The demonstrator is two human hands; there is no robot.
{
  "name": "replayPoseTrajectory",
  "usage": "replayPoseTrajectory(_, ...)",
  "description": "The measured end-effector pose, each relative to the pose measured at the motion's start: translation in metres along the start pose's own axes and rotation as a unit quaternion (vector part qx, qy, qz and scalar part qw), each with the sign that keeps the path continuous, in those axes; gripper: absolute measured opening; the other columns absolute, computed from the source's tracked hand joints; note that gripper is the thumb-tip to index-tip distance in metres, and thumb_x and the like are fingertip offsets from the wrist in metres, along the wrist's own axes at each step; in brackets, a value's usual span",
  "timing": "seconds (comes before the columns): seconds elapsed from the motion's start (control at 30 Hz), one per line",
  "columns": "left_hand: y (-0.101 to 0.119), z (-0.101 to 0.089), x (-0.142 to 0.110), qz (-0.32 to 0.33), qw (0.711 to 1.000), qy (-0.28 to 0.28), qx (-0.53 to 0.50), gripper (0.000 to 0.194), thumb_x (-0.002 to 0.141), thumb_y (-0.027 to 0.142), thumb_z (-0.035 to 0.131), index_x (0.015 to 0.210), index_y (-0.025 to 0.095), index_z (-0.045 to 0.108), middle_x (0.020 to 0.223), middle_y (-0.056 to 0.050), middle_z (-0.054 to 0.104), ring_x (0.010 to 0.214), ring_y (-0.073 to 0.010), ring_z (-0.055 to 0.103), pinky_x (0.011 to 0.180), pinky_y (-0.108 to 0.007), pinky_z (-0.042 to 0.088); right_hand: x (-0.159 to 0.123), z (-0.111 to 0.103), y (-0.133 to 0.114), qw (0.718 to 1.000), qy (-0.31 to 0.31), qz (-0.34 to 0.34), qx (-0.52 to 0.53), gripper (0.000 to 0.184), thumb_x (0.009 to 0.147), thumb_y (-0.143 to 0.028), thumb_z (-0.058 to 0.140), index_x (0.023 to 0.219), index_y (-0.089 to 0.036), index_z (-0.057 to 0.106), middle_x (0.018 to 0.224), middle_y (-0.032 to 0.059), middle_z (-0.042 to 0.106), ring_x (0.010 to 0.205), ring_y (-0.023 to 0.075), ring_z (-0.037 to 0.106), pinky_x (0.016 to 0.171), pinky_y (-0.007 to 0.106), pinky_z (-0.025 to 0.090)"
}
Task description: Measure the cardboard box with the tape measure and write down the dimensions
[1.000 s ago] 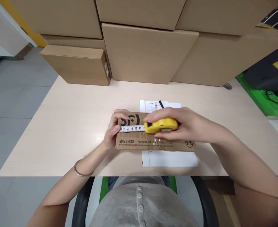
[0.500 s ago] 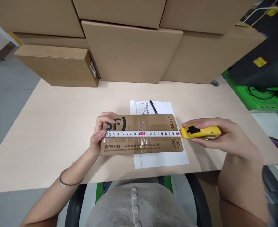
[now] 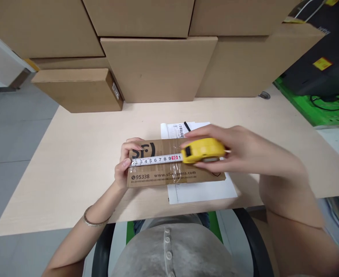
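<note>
A small brown cardboard box with printed lettering and clear tape is held by its left end in my left hand. The left thumb pins the end of a white measuring blade against the box face. My right hand is closed around the yellow tape measure, which lies over the right half of the box. The blade runs straight between the two hands, with the red 10 mark showing near the case. Part of the box's right side is hidden behind the tape measure and right hand.
White papers lie under the box, with a black pen at their top. Large cardboard boxes stand along the back of the table, a flatter box at left. A dark machine sits on a green surface at right.
My right hand has brought the tape measure leftward over the box, and the exposed blade has shortened from about 20 to just past 10. My left hand keeps its hold.
</note>
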State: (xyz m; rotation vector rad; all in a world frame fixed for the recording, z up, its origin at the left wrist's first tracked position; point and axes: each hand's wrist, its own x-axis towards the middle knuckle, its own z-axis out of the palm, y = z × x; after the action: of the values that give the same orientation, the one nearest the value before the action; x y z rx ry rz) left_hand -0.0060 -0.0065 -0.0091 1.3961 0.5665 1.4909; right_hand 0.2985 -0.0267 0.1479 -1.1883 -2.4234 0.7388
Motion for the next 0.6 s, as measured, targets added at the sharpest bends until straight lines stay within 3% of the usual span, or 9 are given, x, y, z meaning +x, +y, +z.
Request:
replayPoseTrajectory(0.03,0.000,0.000,-0.001,-0.001,1.000,0.005,0.002,0.043,0.093,0.064,0.049,0.104,0.029,0.070,0.113,-0.008,0.064,0.106,-0.0282,0.062,0.096,-0.047,0.056,0.015,0.009,-0.009,0.999,-0.026,-0.018,-0.031,0.049,0.085,-0.032,0.080,0.132,-0.028,0.067,0.095,-0.0018,0.083,0.072,0.0233,0.076,0.059,0.033,0.054)
replayPoseTrajectory(0.17,-0.003,0.003,-0.006,0.002,1.000,0.019,0.001,0.078,0.096,0.084,0.016,0.105,0.029,0.070,0.117,-0.009,0.064,0.112,-0.0290,0.061,0.107,-0.051,0.050,0.051,0.040,-0.037,0.987,-0.038,-0.130,-0.088,0.041,0.092,-0.017,0.070,0.133,-0.024,0.065,0.128,0.0051,0.079,0.099,0.0264,0.078,0.073,0.036,0.057)
replayPoseTrajectory(0.23,-0.003,0.003,-0.008,0.012,1.000,0.014,0.008,0.083,0.095,0.085,0.013,0.109,0.029,0.072,0.119,-0.009,0.066,0.116,-0.0294,0.060,0.112,-0.050,0.047,0.046,0.046,-0.041,0.983,-0.020,-0.170,-0.073,0.038,0.095,-0.013,0.065,0.131,-0.025,0.065,0.136,0.0066,0.075,0.112,0.0258,0.076,0.084,0.038,0.060)
replayPoseTrajectory(0.3,-0.001,0.001,-0.011,0.010,1.000,-0.003,0.015,0.082,0.097,0.083,0.015,0.121,0.030,0.073,0.128,-0.009,0.067,0.124,-0.0304,0.059,0.115,-0.050,0.047,0.026,0.045,-0.037,0.985,0.024,-0.169,-0.033,0.033,0.097,-0.015,0.065,0.128,-0.027,0.066,0.136,0.0061,0.075,0.119,0.0262,0.074,0.094,0.042,0.061)
replayPoseTrajectory(0.37,0.004,-0.005,-0.013,-0.021,0.999,-0.031,0.005,0.078,0.099,0.080,0.019,0.140,0.033,0.066,0.142,-0.008,0.065,0.132,-0.0324,0.059,0.117,-0.054,0.047,-0.007,0.039,-0.027,0.988,0.105,-0.110,0.030,0.035,0.095,-0.023,0.073,0.127,-0.032,0.065,0.132,0.0041,0.076,0.118,0.0280,0.074,0.093,0.044,0.063)
replayPoseTrajectory(0.4,0.008,-0.010,-0.014,-0.047,0.998,-0.044,-0.006,0.075,0.099,0.079,0.024,0.150,0.036,0.059,0.149,-0.007,0.063,0.137,-0.0337,0.057,0.119,-0.056,0.046,-0.026,0.036,-0.021,0.983,0.161,-0.045,0.071,0.042,0.090,-0.027,0.080,0.128,-0.035,0.064,0.127,0.0043,0.077,0.113,0.0289,0.076,0.088,0.044,0.065)
replayPoseTrajectory(0.47,0.015,-0.022,-0.016,-0.109,0.991,-0.069,-0.020,0.071,0.098,0.075,0.040,0.161,0.042,0.046,0.158,-0.003,0.058,0.146,-0.0363,0.052,0.124,-0.060,0.040,-0.065,0.031,-0.006,0.944,0.288,0.088,0.136,0.038,0.084,-0.033,0.087,0.115,-0.037,0.066,0.106,0.0028,0.078,0.086,0.0266,0.078,0.063,0.037,0.063)
replayPoseTrajectory(0.5,0.018,-0.030,-0.016,-0.139,0.987,-0.083,-0.017,0.072,0.096,0.071,0.050,0.162,0.044,0.043,0.162,-0.002,0.056,0.151,-0.0374,0.047,0.128,-0.060,0.035,-0.082,0.031,0.002,0.914,0.340,0.137,0.173,0.030,0.084,-0.037,0.087,0.105,-0.036,0.066,0.096,0.0019,0.076,0.069,0.0227,0.072,0.048,0.033,0.055)
replayPoseTrajectory(0.6,0.024,-0.050,-0.015,-0.209,0.967,-0.141,0.026,0.074,0.091,0.061,0.069,0.159,0.041,0.050,0.170,-0.002,0.047,0.160,-0.0407,0.036,0.130,-0.059,0.033,-0.120,0.041,0.024,0.864,0.295,0.246,0.326,0.027,0.088,-0.045,0.082,0.101,-0.031,0.063,0.093,0.0024,0.076,0.040,0.0098,0.045,0.033,0.027,0.032)
